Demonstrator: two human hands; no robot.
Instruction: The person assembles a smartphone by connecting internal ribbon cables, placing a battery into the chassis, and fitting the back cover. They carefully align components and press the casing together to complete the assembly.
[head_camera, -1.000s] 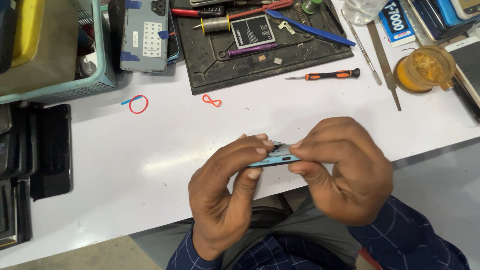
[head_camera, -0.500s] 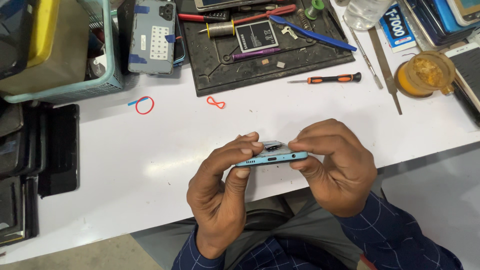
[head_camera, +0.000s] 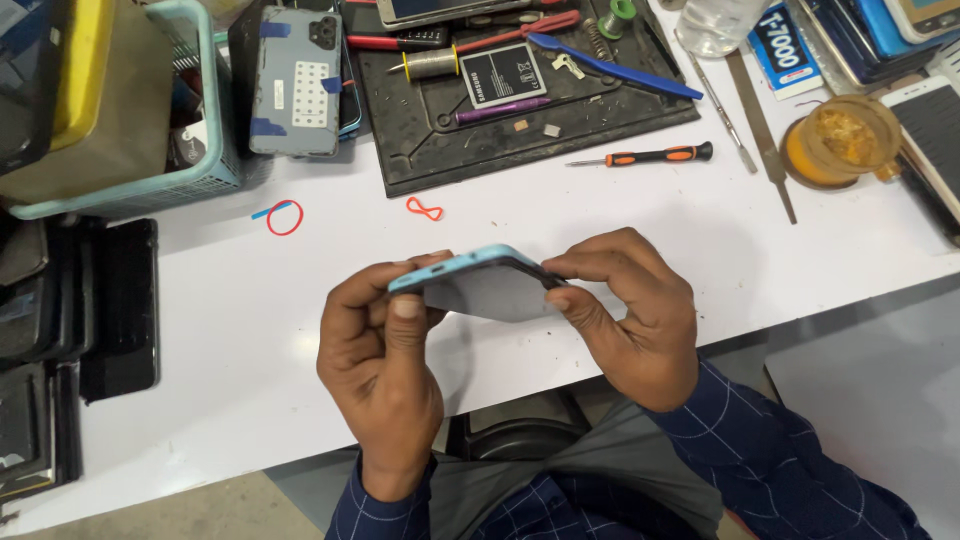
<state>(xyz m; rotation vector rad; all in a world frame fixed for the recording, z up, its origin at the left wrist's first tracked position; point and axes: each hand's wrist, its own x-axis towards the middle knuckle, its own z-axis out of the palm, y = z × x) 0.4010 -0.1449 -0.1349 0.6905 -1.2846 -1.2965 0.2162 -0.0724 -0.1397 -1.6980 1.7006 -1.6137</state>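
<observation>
Above the white table, both hands clamp a blue phone: left hand pinches its left end, thumb up; right hand grips the right end. Versus 0.5 s ago, phone tilted, grey face now showing.

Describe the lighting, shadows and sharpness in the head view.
Head view: even, soft light on the white table, with only faint shadows under the left hand and right hand; the phone and hands are sharp, and so are the screwdriver and the black mat; the dark slabs at the left edge look a little smeared; no strong glare.
</observation>
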